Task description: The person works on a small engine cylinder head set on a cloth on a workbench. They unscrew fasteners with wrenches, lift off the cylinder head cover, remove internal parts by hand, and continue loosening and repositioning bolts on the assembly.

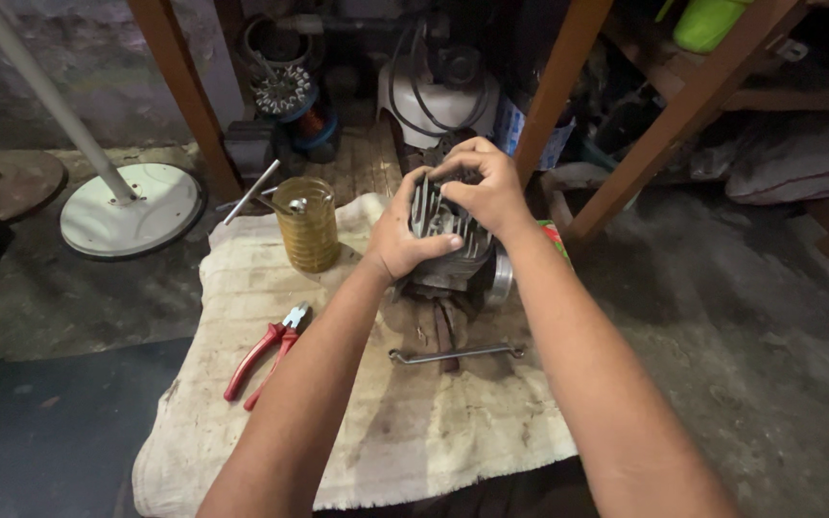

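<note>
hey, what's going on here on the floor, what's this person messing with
A person is working low over a stained cloth spread on the floor. Both hands are on a finned metal engine cylinder: the left hand grips its side, while the right hand presses its fingers on the top. On the cloth lie red-handled pliers to the left, a double-ended wrench in front of the cylinder, and a yellowish plastic container holding a metal tool.

Stained cloth [271, 288] on concrete floor [741, 317] — carries red pliers [266, 352], wrench [455, 354], amber jar [307, 225], engine cylinder [453, 251].
</note>
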`<state>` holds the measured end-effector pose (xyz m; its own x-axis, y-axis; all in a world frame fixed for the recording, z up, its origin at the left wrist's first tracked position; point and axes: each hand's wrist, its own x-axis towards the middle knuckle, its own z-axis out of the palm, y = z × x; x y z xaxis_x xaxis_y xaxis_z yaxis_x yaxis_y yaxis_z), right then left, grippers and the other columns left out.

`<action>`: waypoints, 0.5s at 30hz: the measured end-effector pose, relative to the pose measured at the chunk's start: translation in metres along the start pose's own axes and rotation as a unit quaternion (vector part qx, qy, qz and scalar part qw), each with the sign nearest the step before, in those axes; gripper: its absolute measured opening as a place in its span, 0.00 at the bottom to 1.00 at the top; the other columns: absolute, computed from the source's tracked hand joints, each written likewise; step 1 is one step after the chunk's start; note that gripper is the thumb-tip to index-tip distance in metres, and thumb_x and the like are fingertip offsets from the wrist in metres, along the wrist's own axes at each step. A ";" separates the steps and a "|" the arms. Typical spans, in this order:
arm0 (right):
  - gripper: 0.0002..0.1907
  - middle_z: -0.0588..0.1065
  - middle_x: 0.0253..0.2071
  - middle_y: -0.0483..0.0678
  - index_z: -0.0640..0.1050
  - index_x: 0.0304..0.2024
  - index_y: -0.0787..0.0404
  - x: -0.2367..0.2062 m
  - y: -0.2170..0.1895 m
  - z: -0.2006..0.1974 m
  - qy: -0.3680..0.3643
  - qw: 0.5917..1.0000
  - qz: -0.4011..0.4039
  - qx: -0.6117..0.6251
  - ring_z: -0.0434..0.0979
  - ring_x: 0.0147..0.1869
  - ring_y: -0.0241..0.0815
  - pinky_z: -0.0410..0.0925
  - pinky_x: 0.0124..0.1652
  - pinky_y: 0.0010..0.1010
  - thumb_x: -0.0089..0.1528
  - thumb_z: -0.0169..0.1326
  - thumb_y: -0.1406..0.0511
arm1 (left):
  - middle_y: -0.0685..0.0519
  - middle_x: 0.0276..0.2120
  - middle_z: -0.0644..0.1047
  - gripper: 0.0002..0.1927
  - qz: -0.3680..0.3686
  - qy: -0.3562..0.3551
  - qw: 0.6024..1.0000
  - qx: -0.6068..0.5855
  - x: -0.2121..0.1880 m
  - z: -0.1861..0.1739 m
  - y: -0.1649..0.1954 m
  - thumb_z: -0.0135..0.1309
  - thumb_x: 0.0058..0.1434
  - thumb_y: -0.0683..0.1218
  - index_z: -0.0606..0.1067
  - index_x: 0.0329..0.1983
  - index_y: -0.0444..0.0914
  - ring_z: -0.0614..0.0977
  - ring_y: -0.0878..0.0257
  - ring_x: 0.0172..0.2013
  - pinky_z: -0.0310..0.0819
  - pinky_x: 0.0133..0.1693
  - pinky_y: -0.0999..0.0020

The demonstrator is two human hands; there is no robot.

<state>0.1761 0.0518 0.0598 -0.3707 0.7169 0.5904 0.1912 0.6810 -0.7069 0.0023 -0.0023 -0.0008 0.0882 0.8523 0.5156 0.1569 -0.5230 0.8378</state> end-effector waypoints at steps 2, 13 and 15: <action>0.11 0.75 0.45 0.45 0.86 0.35 0.61 0.000 -0.001 -0.001 -0.007 1.000 0.010 -0.007 0.78 0.49 0.38 0.72 0.50 0.28 0.50 0.61 0.69 | 0.46 0.59 0.75 0.57 -0.006 -0.001 1.000 -0.002 -0.001 0.000 -0.001 0.71 0.40 0.59 0.60 0.72 0.38 0.76 0.56 0.60 0.69 0.62 0.63; 0.11 0.76 0.45 0.46 0.85 0.37 0.62 -0.001 0.000 -0.008 -0.033 0.999 -0.011 -0.034 0.78 0.51 0.40 0.71 0.53 0.29 0.51 0.63 0.67 | 0.46 0.58 0.75 0.56 0.026 0.003 0.999 0.019 0.000 0.000 -0.007 0.71 0.40 0.58 0.62 0.71 0.38 0.77 0.55 0.60 0.68 0.62 0.63; 0.10 0.76 0.45 0.47 0.85 0.36 0.63 -0.002 0.000 -0.008 -0.029 0.999 -0.015 -0.031 0.78 0.51 0.40 0.71 0.53 0.30 0.51 0.64 0.67 | 0.46 0.58 0.76 0.56 0.009 0.001 1.000 0.015 -0.001 0.000 -0.006 0.71 0.39 0.58 0.62 0.70 0.38 0.77 0.55 0.60 0.69 0.62 0.63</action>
<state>0.1838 0.0521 0.0617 -0.4291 0.6880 0.5852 0.2348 0.7106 -0.6633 0.0010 0.0001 -0.0067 0.0886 0.8430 0.5305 0.1846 -0.5373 0.8229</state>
